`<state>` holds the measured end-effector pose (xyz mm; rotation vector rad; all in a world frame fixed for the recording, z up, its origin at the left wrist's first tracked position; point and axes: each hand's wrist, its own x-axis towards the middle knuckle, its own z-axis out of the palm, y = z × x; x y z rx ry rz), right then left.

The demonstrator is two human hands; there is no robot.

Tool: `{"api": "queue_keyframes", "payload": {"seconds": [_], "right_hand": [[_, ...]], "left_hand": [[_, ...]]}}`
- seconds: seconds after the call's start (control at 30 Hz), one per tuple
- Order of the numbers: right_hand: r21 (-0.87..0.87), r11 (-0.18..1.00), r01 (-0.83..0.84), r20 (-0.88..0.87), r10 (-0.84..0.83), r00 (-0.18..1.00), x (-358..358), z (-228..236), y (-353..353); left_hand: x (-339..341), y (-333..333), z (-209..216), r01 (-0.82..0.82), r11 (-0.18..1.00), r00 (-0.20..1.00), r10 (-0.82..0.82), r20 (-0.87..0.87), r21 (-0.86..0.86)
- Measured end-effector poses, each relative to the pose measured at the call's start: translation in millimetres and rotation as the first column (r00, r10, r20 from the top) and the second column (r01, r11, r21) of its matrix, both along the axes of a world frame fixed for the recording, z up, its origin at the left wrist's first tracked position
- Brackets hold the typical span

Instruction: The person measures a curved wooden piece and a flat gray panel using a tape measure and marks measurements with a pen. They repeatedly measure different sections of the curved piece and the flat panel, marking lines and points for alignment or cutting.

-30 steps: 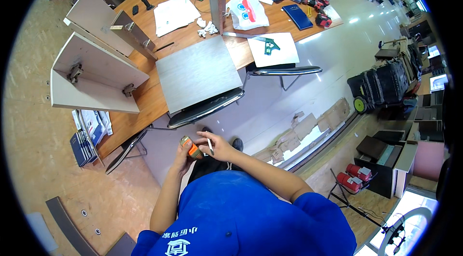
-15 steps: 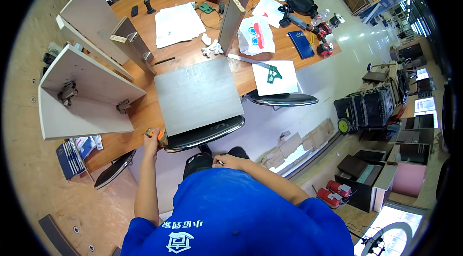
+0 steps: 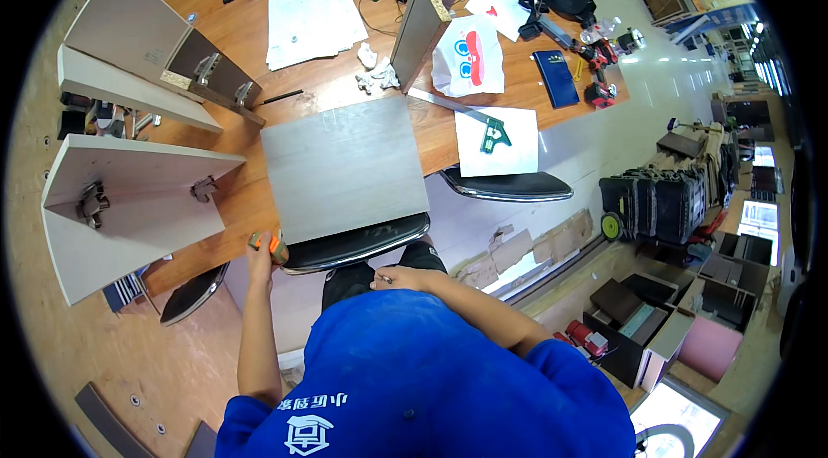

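Note:
My left hand [image 3: 259,261] is closed around an orange and green tape measure [image 3: 278,247] at the near left corner of a grey flat board [image 3: 345,169]. The board lies on the wooden table, its near part over a black chair seat [image 3: 358,253]. In front of my body, my right hand [image 3: 405,279] is closed on a thin dark stick [image 3: 385,279], too small to tell its kind. Right of the board, a combination square with a green head [image 3: 494,135] rests partly on a white sheet [image 3: 517,160].
Hinged white panels [image 3: 129,216] stand on the left, beside a brown panel [image 3: 216,78]. An upright brown board [image 3: 423,31] stands behind the grey board. Papers [image 3: 315,22], a dark blue booklet [image 3: 556,78] and red-black power tools [image 3: 599,94] lie on the table [image 3: 246,225]. Another chair [image 3: 509,185] is at right.
My view has shifted, so the table and board appear slightly moved. My left hand still holds the tape measure beside the board's corner; my right hand stays near my lap.

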<state>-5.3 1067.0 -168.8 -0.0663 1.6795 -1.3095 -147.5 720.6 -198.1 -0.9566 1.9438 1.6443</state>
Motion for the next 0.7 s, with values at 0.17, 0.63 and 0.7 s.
{"api": "queue_keyframes", "payload": {"seconds": [0.17, 0.63, 0.7], "right_hand": [[-0.055, 0.995, -0.082, 0.038, 0.084, 0.996, -13.3, -16.1, 77.8], [-0.211, 0.944, 0.255, -0.219, -0.300, 0.928, -159.7, -13.3, 206.0], [-0.199, 0.957, 0.212, -0.218, -0.254, 0.942, -163.9, -23.9, 216.9]], "left_hand": [[1.3, 83.5, 27.8, 0.182, 0.982, 0.980, -0.186, 0.073, 0.054], [-34.7, 344.8, 72.9, 0.820, 0.571, 0.571, -0.821, 0.023, 0.023], [-42.7, 350.4, 66.5, 0.892, 0.452, 0.453, -0.891, 0.043, -0.028]]}}
